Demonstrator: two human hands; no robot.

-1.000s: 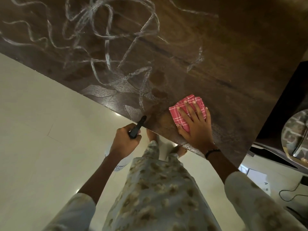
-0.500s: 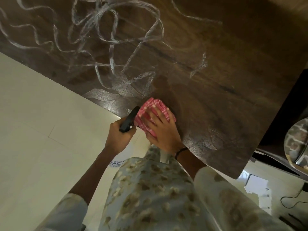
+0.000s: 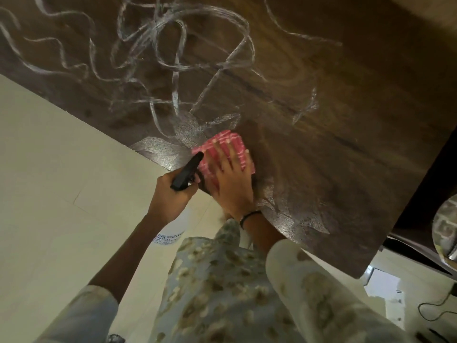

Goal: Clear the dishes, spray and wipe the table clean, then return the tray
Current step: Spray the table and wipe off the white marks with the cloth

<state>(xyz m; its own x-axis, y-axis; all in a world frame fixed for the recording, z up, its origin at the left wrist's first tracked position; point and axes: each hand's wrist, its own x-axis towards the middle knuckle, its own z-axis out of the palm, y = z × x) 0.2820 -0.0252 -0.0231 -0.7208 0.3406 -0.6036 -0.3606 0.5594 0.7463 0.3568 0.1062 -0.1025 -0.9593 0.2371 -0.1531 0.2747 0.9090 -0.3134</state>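
Head | right hand (image 3: pixel 231 180) fingers (image 3: pixel 223 151) spread flat on cloth (image 3: pixel 237 142) | left hand (image 3: pixel 170 194) grips spray bottle (image 3: pixel 188 173)

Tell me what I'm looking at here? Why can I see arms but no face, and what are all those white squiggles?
The camera sits on a person's head and looks down, so you see only their arms and clothes. There is no machine, just two bare hands. The right hand lies flat on a pink checked cloth, pressing it on the brown wooden table near its edge. The left hand grips a spray bottle by its black trigger top, holding it beside the table, over the pale floor. The white squiggles look like streaks of cleaning spray not yet wiped away. The cloth is there to wipe them off.
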